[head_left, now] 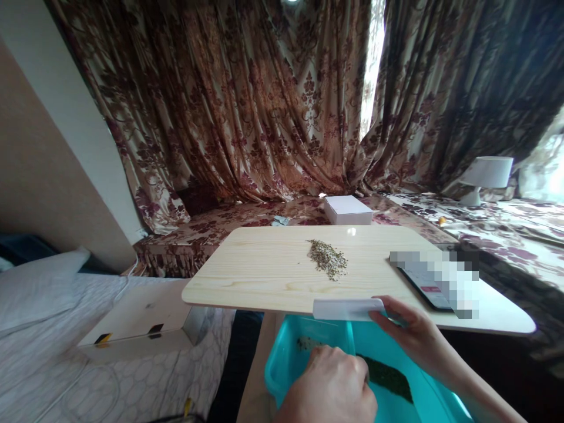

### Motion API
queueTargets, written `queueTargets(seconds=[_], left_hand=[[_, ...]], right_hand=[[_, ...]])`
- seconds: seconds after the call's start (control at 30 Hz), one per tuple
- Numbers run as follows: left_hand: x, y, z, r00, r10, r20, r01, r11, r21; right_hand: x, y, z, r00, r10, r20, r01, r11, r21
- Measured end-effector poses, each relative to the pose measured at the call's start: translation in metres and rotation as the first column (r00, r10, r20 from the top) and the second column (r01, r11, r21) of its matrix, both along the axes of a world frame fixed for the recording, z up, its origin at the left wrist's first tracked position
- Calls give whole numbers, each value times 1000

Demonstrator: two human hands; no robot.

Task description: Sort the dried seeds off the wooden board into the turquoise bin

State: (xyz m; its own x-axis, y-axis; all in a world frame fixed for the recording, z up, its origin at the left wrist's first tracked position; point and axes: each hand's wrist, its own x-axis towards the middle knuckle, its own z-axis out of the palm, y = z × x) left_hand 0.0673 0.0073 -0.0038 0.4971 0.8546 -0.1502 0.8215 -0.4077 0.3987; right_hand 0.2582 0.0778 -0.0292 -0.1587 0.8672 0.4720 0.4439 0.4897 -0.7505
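– Working from the left, what lies where, and how are the hands?
– Teal bin (284, 352) below the worktop (255, 258). Left hand (332, 382) curled over it, grip hidden; cannot tell if it holds anything.
– Next?
– Grain heap (327, 259), loose on the worktop. White strip (339, 309) at the near edge, pinched by the right hand (409, 326). Flat device (423, 288), partly blurred, beyond.

As noted.

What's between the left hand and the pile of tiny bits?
In the head view: part of the turquoise bin, then the white strip in the right hand, then a stretch of tabletop.
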Motion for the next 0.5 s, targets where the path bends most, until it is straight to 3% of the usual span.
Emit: queueTargets(seconds=[0.2,0.37,0.5], left_hand=[[1,0,0,1000,19,-5,-19,1000,-18],[0,0,-2,1000,21,10,-21,999,-38],[0,0,-1,999,21,28,-20,999,-39]], right_hand=[[9,14,11,975,-178,-130,189,978,86],[18,37,-5,954,-290,-81,299,944,142],[18,41,-13,949,-311,-55,316,937,152]])
